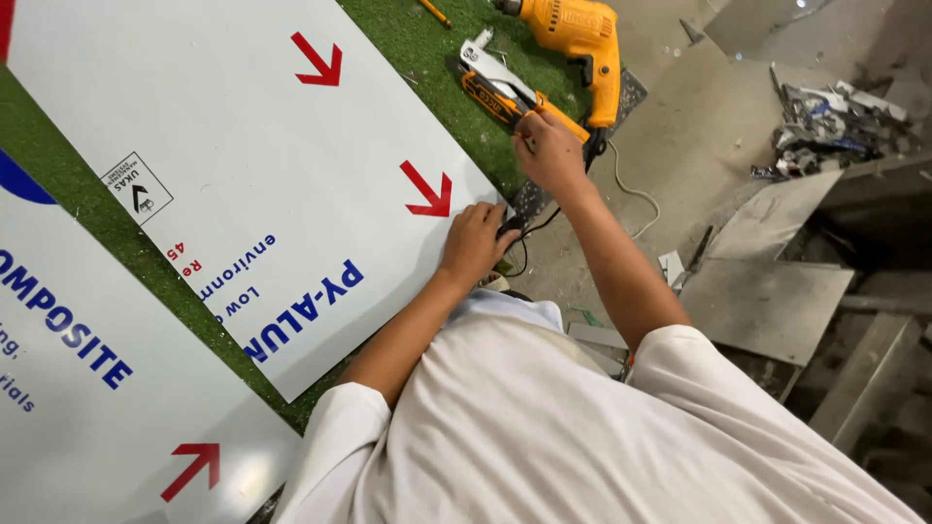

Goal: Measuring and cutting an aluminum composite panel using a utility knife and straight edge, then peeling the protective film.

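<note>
Fingers of the right hand (549,150) grip an orange tool's (505,92) handle; left hand (473,243) hides something dark.

Head-worn view, steeply downward, close

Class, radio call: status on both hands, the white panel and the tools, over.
Left hand pressed on corner of white panel, gripping a small dark object. Right hand closed on orange-handled hand tool. Yellow drill lies beside it, cord trailing; nothing blocking.
</note>
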